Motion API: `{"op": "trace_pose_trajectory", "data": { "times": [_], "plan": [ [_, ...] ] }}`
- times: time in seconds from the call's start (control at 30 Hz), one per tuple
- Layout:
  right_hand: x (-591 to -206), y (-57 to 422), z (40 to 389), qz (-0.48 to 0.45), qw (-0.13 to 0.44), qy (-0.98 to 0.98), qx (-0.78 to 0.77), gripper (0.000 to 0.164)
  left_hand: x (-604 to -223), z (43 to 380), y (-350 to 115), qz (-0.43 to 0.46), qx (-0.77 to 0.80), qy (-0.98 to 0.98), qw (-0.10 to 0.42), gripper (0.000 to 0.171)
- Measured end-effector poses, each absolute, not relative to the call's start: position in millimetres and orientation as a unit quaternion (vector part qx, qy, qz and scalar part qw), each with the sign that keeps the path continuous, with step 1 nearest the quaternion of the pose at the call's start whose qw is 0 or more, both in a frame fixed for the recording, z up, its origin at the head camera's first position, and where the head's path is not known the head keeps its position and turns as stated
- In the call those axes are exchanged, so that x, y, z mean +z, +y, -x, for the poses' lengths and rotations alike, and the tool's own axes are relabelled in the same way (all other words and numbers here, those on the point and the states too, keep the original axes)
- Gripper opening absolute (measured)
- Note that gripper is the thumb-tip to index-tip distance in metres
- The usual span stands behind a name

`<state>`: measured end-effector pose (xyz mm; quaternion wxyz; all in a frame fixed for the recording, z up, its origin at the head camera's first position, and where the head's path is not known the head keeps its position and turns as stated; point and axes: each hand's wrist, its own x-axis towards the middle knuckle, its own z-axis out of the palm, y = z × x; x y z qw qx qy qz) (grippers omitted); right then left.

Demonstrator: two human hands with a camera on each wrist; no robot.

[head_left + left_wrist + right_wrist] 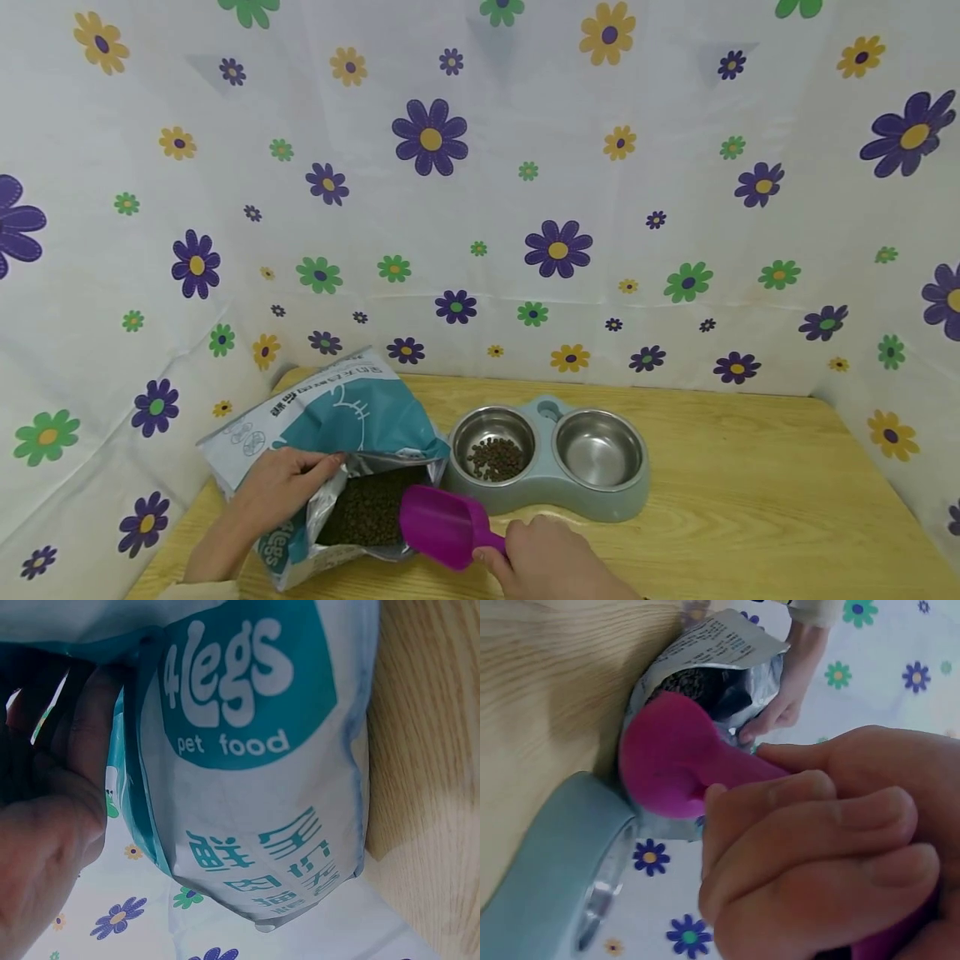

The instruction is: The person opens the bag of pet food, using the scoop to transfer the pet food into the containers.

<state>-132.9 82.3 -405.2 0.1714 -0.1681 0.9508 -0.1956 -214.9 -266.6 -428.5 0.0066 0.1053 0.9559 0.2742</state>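
A teal and white pet food bag (360, 408) lies tilted with its silver-lined mouth turned toward me, brown kibble (367, 512) showing inside. My left hand (281, 492) holds the bag's opening at its left edge; in the left wrist view that hand (56, 787) sits beside the "4Legs pet food" print. My right hand (551, 554) grips a magenta scoop (442, 525) by its handle. The scoop's bowl overlaps the right side of the bag's mouth, and no kibble shows in it. Curled fingers around the handle fill much of the right wrist view.
Right of the bag stands a blue-grey double pet feeder (510, 500). Its left steel bowl (468, 429) has a small pile of kibble (497, 458); the right steel bowl (600, 450) shows bare metal. A flower-print cloth (495, 192) hangs behind and beside the wooden table (750, 483).
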Motion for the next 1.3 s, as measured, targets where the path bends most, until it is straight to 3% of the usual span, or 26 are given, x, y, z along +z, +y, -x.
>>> {"op": "trace_pose_trajectory", "data": {
  "times": [0.2,0.37,0.6,0.97,1.3],
  "plan": [
    [-395.8,61.9,132.3,0.189,0.128,0.961,-0.153,0.05,-428.6,215.0,-266.8,-0.107,0.271,0.957,0.008,0.053],
    [-393.9,57.9,145.1,0.19,0.155,0.948,-0.205,0.05,-429.7,214.2,-265.5,-0.108,0.276,0.955,0.005,0.053],
    [-406.5,69.6,153.8,0.155,0.237,0.899,-0.333,0.056,-430.8,213.5,-265.8,-0.113,0.281,0.953,0.012,0.053],
    [-412.5,64.0,160.1,0.165,0.252,0.872,-0.386,0.058,-429.0,215.1,-266.3,-0.122,0.282,0.952,-0.001,0.054],
    [-440.6,85.1,159.5,0.138,0.299,0.799,-0.503,0.056,-428.8,215.7,-265.8,-0.116,0.279,0.953,0.002,0.053]
  ]
}}
